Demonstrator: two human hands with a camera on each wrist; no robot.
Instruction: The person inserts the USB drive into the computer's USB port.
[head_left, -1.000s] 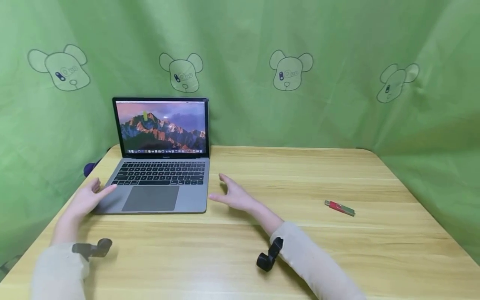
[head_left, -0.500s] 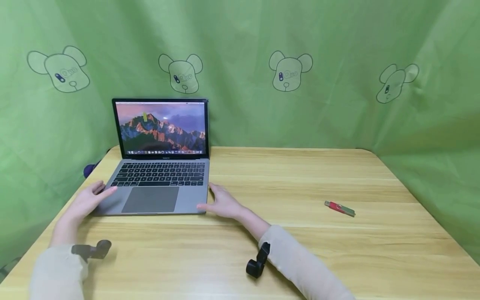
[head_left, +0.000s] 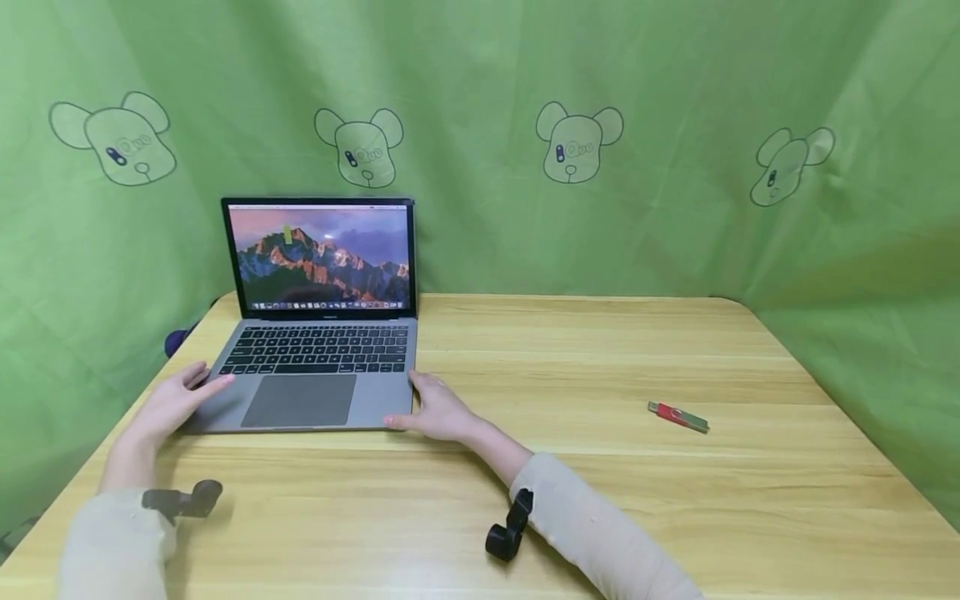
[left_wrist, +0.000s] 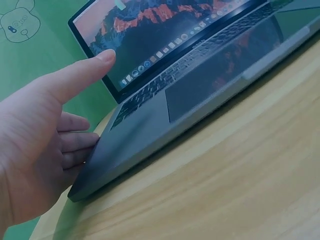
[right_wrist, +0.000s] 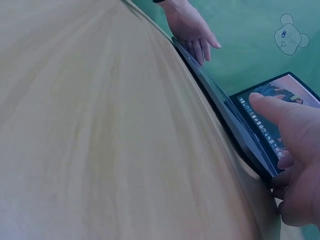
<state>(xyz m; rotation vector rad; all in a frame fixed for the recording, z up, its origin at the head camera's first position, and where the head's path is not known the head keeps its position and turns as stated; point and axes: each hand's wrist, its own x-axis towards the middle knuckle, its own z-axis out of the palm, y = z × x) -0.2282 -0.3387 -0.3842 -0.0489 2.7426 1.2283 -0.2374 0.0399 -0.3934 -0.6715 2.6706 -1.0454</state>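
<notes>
In the head view an opened laptop [head_left: 300,400] stands at the left of the wooden table, its screen lit with a mountain picture. My left hand [head_left: 171,407] is at its left edge. The left wrist view shows the fingers [left_wrist: 77,145] against that side and the thumb [left_wrist: 82,75] held up above the palm rest. At the front right corner is my right hand [head_left: 442,410], fingertips right at the side edge. Its thumb [right_wrist: 272,107] reaches over the base, raised in the right wrist view. Some right fingertips are hidden behind the edge.
A red and metal USB stick [head_left: 678,417] lies on the right part of the table [head_left: 570,358]. Green cloth [head_left: 480,242] with printed bear heads hangs behind and beside the table. A small dark purple thing [head_left: 176,342] shows past the left table edge.
My right hand has moved left and slightly nearer, from beside the laptop to its right edge, with the thumb over the corner. The left hand and the laptop have barely moved.
</notes>
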